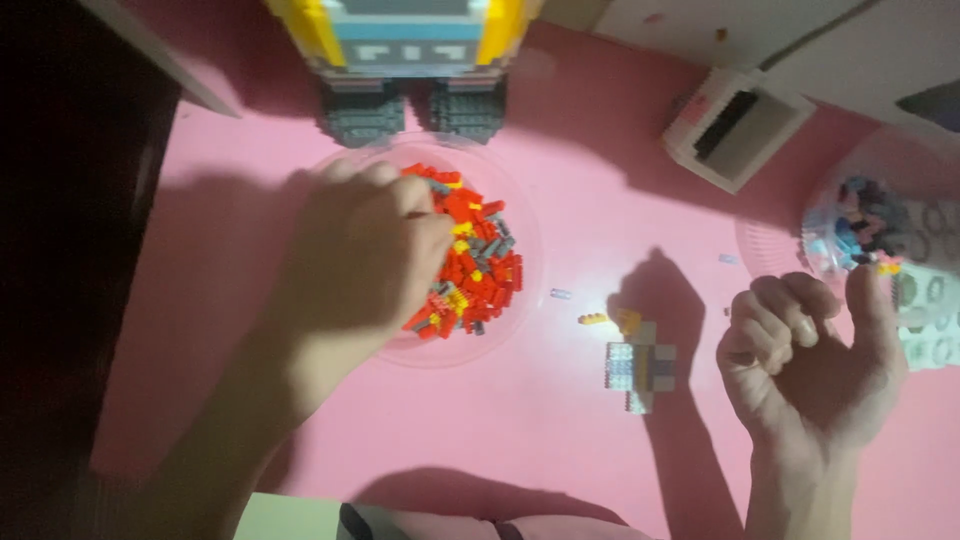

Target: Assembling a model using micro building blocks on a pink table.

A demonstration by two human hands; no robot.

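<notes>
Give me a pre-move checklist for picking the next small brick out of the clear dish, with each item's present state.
1. Left hand over the clear dish: ok, fingers rest on the red, grey and yellow bricks.
2. Brick gripped by left fingers: cannot tell, the hand hides it.
3. Right hand free: cannot tell, loosely curled, palm up, nothing visible in it.
4. Small grey sub-assembly within reach: ok, lying on the pink table between the hands.
5. Loose yellow piece accounted for: ok, beside the sub-assembly.
</notes>
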